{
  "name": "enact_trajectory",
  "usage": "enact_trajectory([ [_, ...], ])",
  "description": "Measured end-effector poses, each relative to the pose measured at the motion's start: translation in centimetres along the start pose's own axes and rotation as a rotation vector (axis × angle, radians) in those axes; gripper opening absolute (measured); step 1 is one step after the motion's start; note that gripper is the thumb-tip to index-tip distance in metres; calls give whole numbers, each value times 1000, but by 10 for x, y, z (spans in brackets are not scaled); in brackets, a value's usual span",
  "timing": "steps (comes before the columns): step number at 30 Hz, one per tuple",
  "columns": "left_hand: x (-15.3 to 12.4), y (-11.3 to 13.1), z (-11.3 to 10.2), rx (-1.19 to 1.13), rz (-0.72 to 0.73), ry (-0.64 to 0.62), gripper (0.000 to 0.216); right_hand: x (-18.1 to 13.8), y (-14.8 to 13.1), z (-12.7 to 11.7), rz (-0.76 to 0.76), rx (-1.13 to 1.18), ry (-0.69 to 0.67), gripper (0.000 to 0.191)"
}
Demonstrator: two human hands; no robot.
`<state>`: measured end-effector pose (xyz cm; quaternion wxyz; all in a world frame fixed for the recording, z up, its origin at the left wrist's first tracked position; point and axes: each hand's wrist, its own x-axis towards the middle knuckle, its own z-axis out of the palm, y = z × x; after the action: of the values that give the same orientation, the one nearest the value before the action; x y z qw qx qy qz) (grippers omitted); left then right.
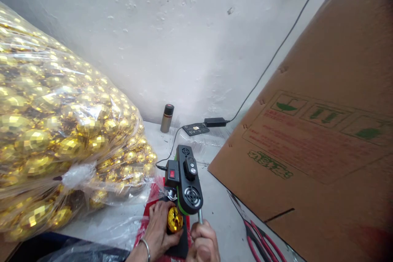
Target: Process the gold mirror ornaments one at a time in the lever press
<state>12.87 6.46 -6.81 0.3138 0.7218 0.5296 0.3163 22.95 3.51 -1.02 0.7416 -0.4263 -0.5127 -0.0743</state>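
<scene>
A small black machine (184, 180) with a red switch and a green edge stands on a red mat (147, 217) at the bottom centre. My left hand (158, 229) is closed round a faceted gold ball (175, 219) and keeps it on the black base under the machine's head. A bracelet sits on that wrist. My right hand (203, 242) is clenched round the machine's metal lever (200, 215), just right of the ball.
A big clear plastic bag of gold balls (58, 131) fills the left side. A large brown cardboard sheet (319, 131) leans on the right. A grey canister (167, 118), a remote (195, 129) and a black power adapter (215, 122) with cable lie by the white wall. Red-handled pliers (260, 241) lie at the lower right.
</scene>
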Motion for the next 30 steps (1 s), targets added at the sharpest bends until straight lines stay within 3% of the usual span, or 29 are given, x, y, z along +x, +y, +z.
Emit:
enact_trajectory([
  [5, 0, -3, 1, -4, -6, -4, 54, 2, -9, -6, 85, -8, -57, 41],
  [11, 1, -2, 1, -11, 3, 56, 56, 59, -49, -9, 348, 35, -165, 46],
  [16, -49, -42, 11, 18, 63, 119, 59, 78, -61, -2, 409, 57, -128, 48],
  [20, -82, -68, -14, 149, 124, 172, 63, 64, -64, 2, 417, 52, -69, 46],
  [22, -68, -62, -43, 255, 157, 275, 54, 59, -64, 4, 411, 63, -41, 46],
  [24, -35, -48, -76, 394, 101, 336, 44, 57, -64, 5, 399, 81, -27, 45],
  [26, 5, -34, -103, 571, -108, 251, 42, 57, -64, 5, 391, 77, -30, 46],
  [30, 58, -23, -123, 588, -182, 164, 29, 57, -62, 4, 373, 56, -50, 51],
])
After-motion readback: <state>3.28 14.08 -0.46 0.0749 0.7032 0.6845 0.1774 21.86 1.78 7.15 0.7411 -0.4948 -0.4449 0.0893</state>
